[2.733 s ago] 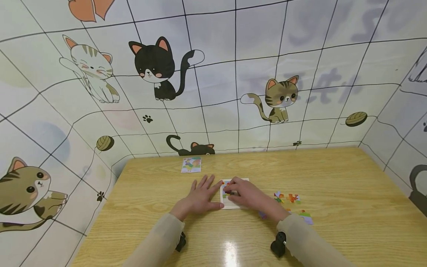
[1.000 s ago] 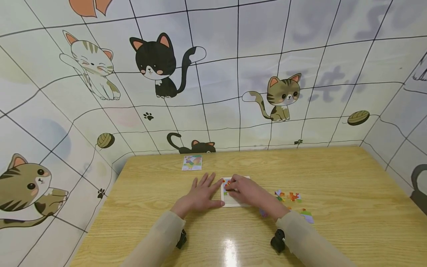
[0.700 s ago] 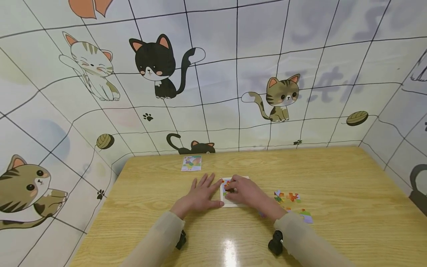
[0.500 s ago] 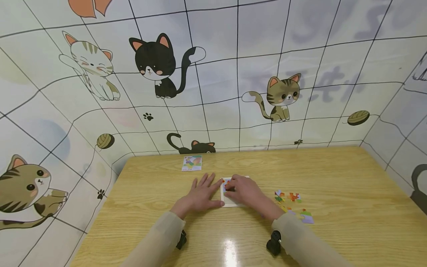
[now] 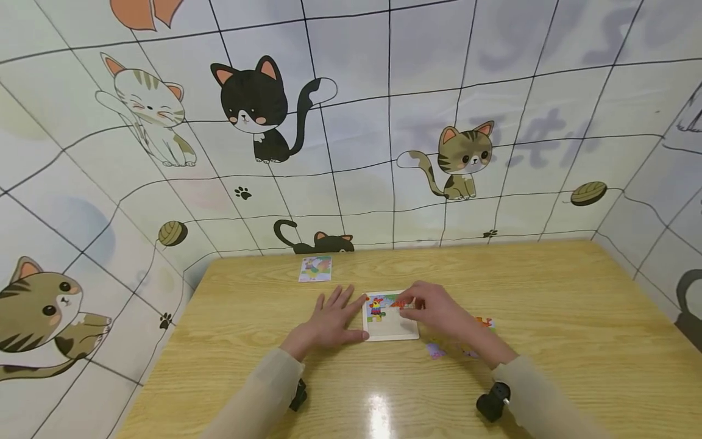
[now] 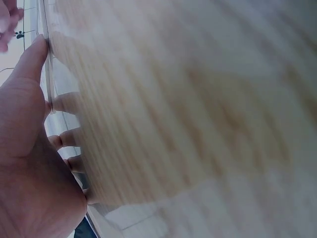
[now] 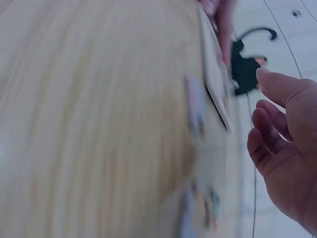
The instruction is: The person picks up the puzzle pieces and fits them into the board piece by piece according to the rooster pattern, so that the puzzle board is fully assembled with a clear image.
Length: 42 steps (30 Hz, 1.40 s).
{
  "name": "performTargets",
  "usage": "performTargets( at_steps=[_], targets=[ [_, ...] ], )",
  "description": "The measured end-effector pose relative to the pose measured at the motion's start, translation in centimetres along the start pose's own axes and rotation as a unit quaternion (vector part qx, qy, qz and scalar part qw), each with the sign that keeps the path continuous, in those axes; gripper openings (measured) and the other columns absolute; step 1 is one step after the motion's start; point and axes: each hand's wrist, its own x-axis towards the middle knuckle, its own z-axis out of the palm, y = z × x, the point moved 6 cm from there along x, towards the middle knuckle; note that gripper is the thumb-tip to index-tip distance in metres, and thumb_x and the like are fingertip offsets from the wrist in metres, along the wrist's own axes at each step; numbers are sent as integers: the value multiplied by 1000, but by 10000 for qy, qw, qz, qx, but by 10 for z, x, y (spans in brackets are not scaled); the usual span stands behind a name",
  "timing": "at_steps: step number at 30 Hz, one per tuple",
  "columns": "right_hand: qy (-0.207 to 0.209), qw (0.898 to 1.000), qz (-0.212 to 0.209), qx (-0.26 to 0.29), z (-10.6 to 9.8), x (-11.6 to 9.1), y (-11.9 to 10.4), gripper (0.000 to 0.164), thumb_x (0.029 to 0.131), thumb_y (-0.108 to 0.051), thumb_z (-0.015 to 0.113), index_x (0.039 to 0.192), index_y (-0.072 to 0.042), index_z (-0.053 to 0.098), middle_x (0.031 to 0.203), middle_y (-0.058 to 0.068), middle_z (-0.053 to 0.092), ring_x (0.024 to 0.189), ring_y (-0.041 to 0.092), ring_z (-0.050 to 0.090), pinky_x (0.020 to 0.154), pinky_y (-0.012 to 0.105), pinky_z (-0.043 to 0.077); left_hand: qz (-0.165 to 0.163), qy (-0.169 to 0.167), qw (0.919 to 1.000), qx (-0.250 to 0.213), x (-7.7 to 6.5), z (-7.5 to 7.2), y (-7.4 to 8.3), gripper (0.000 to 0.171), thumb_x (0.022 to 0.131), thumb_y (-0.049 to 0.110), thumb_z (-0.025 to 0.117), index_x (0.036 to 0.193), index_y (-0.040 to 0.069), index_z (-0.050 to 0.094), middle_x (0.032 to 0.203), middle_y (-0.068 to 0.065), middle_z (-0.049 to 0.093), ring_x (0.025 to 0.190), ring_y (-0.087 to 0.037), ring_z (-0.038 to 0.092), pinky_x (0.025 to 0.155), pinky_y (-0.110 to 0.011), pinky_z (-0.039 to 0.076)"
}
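A shallow white-rimmed puzzle tray (image 5: 395, 329) lies mid-table, with joined jigsaw pieces (image 5: 376, 306) showing a colourful bird in its upper left. More picture area shows along its top edge, partly behind the right hand. My left hand (image 5: 329, 323) is spread flat beside the tray, forefinger and thumb touching its left rim. Above the tray's right side hovers my right hand (image 5: 439, 309). In the right wrist view the thumb and loosely bent fingers of that hand (image 7: 292, 134) stand apart, with nothing visible between them.
Loose jigsaw pieces lie right of the tray, among them a purple one (image 5: 436, 350) and an orange one (image 5: 485, 321); the right forearm covers others. A square picture card (image 5: 315, 269) lies near the table's back edge. A cat-patterned wall (image 5: 362, 183) stands behind.
My right hand has lifted off the bird pieces and shifted right, uncovering them and most of the tray. Its forearm now covers some loose pieces. My left hand has stayed put.
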Motion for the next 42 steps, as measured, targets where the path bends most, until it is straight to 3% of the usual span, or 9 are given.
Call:
performTargets(
  at_steps=[6,12,18,24,33,42],
  targets=[
    [146,9992,375,65,-42,-29,23,27,95,-11,74,120,0,72,97,1,64,75,16,56,61,29,50,23,33,10000,37,-3,-2,1,85,98,62,56,165,22,23,171,-15,7,156,-40,0,117,-69,3],
    [84,9979,627,134,-60,-50,42,30,94,-9,74,122,2,70,97,3,65,79,16,59,63,29,51,51,23,9999,-111,-3,-3,4,84,98,61,57,165,22,24,171,-15,8,156,-41,0,117,-69,1],
    [-107,9970,749,186,-62,-57,48,32,92,-9,76,120,4,70,93,2,65,77,14,58,60,28,50,41,-1,9999,-165,-2,-1,2,85,98,60,57,166,22,23,171,-14,6,156,-39,-2,117,-69,-1],
    [-178,9967,792,78,-63,-62,55,35,88,-9,81,118,4,70,93,2,66,79,13,59,67,27,52,62,6,9999,-101,-2,-2,3,84,99,61,57,165,21,24,171,-15,8,156,-40,0,117,-69,2],
    [-142,9962,858,-98,-62,-67,66,45,82,-19,88,118,1,70,97,1,64,82,14,56,70,28,50,69,-14,10000,-53,-4,-3,3,83,99,60,57,165,22,23,171,-15,7,156,-40,0,117,-69,1],
    [-61,9961,875,-14,-57,-67,72,38,81,-22,89,109,-4,70,92,3,58,80,18,49,67,29,46,53,3,10000,-49,-4,-2,3,83,99,59,57,165,21,24,171,-15,9,156,-41,0,117,-69,2]
  ],
)
